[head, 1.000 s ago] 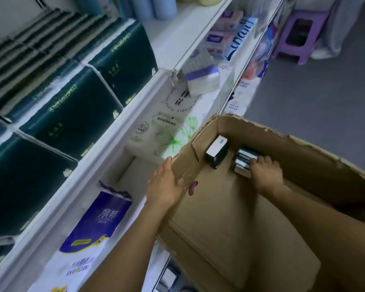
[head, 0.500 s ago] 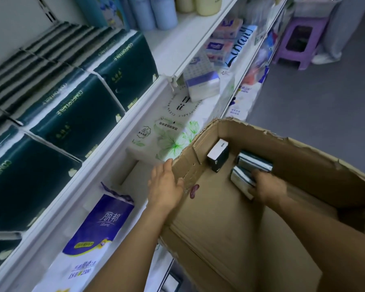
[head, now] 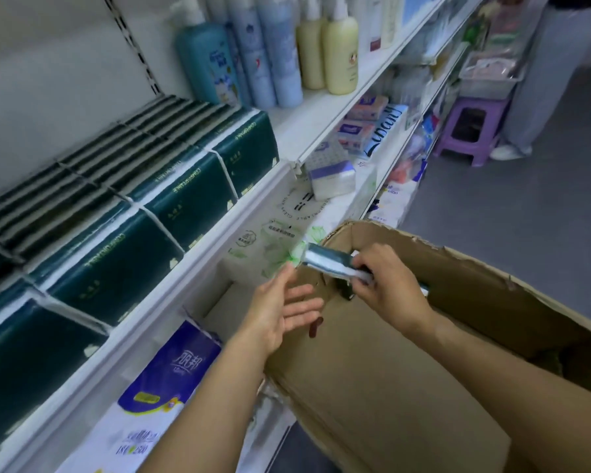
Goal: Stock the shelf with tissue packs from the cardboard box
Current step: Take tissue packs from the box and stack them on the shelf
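My right hand (head: 388,285) grips a small stack of dark green tissue packs (head: 331,264), lifted above the near-left corner of the cardboard box (head: 492,278). My left hand (head: 280,312) hovers palm up with fingers spread, just left of the box wall and below the packs, touching nothing. One more dark pack (head: 346,292) shows under my right hand inside the box. Rows of the same dark green tissue packs (head: 185,196) fill the white shelf (head: 198,247) to the left.
Bottles (head: 338,46) stand on the shelf further along. The lower shelf holds a purple-and-white tissue bag (head: 164,380) and a floral pack (head: 273,240). A purple stool (head: 468,131) and a person's legs (head: 539,73) are at the far right on grey floor.
My right hand lifted the tissue packs out of the box toward the shelf. My left hand left the box edge and turned palm up beneath them. The view tilted upward.
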